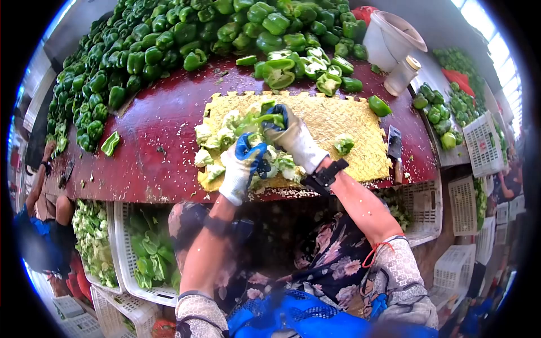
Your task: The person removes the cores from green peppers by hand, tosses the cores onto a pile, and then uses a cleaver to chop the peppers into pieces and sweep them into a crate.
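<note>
Over a yellow foam mat [338, 124] both my hands work in white gloves with blue fingers. My right hand [294, 138] grips a cut green bell pepper [270, 119], its hollow side partly showing. Close against it, my left hand [242, 163] has its fingers curled together at the pepper's lower edge; what they pinch is hidden. Pale pepper cores [209, 156] lie heaped around and beneath the hands. A single core [344, 144] rests farther right on the mat. Cut pepper halves [279, 73] lie just beyond the mat.
Whole green peppers [169, 39] are piled across the back of the red table [152, 169]. A knife [395, 149] lies by the mat's right edge. A white bucket [389, 39] and a jar [402, 76] stand behind. Below sits a crate [125, 248] with pepper pieces. Another person's arm [38, 183] is far left.
</note>
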{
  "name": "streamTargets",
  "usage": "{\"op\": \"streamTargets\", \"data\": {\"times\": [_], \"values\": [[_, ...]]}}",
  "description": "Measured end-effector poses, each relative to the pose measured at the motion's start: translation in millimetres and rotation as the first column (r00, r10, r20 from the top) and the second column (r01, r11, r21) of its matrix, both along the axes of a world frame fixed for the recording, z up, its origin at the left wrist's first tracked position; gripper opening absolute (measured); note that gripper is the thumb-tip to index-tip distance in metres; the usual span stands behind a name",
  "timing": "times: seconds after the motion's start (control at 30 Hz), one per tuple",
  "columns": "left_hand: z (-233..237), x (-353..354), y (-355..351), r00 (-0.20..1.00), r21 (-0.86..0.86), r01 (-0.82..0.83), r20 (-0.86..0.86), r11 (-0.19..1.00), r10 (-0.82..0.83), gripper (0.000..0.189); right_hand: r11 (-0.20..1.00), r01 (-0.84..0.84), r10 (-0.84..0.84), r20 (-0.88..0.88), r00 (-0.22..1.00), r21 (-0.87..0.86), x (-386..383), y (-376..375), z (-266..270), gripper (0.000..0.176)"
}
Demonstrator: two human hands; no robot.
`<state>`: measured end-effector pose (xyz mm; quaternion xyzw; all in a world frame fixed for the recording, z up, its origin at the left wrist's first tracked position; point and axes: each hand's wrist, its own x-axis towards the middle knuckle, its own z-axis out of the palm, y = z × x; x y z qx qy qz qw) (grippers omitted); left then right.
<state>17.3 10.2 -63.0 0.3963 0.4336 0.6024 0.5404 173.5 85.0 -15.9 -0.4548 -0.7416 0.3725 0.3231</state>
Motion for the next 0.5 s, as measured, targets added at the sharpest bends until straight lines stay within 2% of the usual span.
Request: {"op": "streamTargets", "data": {"times": [0.03, 0.07, 0.1, 0.17, 0.23, 0.3, 0.33, 0.37, 0.4, 0.43, 0.47, 0.5], "values": [[19, 3, -5, 0.995, -0.005, 0.051, 0.086, 0.999, -0.051, 0.029, 0.995, -0.011, -0.001, -0.122, 0.993, -0.095, 4, 3, 1, 0.054], [31, 4, -8, 0.986, -0.021, 0.095, 0.143, 0.995, -0.091, 0.03, 0.979, 0.092, -0.125, -0.176, 0.976, -0.184, 4, -3, 13, 0.042], [38, 7, -9, 0.971, -0.033, 0.135, 0.203, 0.99, -0.126, 0.031, 0.979, 0.102, -0.134, -0.175, 0.975, -0.177, 6, -1, 18, 0.042], [37, 13, -10, 0.968, -0.029, 0.135, 0.218, 0.99, -0.125, 0.031, 0.878, 0.305, -0.414, -0.267, 0.87, -0.369, 12, 8, 23, 0.026], [32, 12, -8, 0.951, 0.006, 0.155, 0.269, 0.988, -0.151, 0.031, 0.892, 0.307, -0.439, -0.466, 0.768, -0.333, 24, 32, 4, 0.031], [22, 18, -1, 0.957, 0.017, 0.066, 0.281, 0.998, -0.068, 0.029, 0.884, 0.209, -0.445, -0.615, 0.651, -0.418, 16, 12, 39, 0.05], [19, 21, 3, 0.963, 0.002, 0.038, 0.267, 0.999, -0.038, 0.029, 0.98, -0.041, -0.092, -0.632, 0.769, -0.193, -1, 38, -9, 0.061], [15, 23, 6, 0.967, -0.014, 0.007, 0.253, 1.0, -0.004, 0.028, 0.949, -0.316, 0.27, -0.548, 0.791, 0.012, -4, 65, -58, 0.072], [5, 22, 6, 0.968, -0.022, -0.027, 0.25, 0.999, 0.031, 0.028, 0.971, -0.164, 0.218, -0.369, 0.904, 0.171, 4, 34, -17, 0.076], [-3, 20, 6, 0.968, -0.037, -0.068, 0.24, 0.997, 0.075, 0.027, 0.939, -0.043, 0.116, -0.196, 0.974, 0.34, 1, -11, 50, 0.08], [4, 21, 6, 0.997, -0.017, -0.005, 0.083, 1.0, 0.007, 0.027, 0.924, -0.279, 0.044, -0.653, 0.756, -0.262, 26, -17, 97, 0.075], [26, 26, -1, 0.982, -0.098, 0.052, 0.186, 0.994, -0.034, 0.028, 0.975, -0.034, -0.035, -0.3, 0.953, -0.22, 49, 5, 98, 0.082]]}}
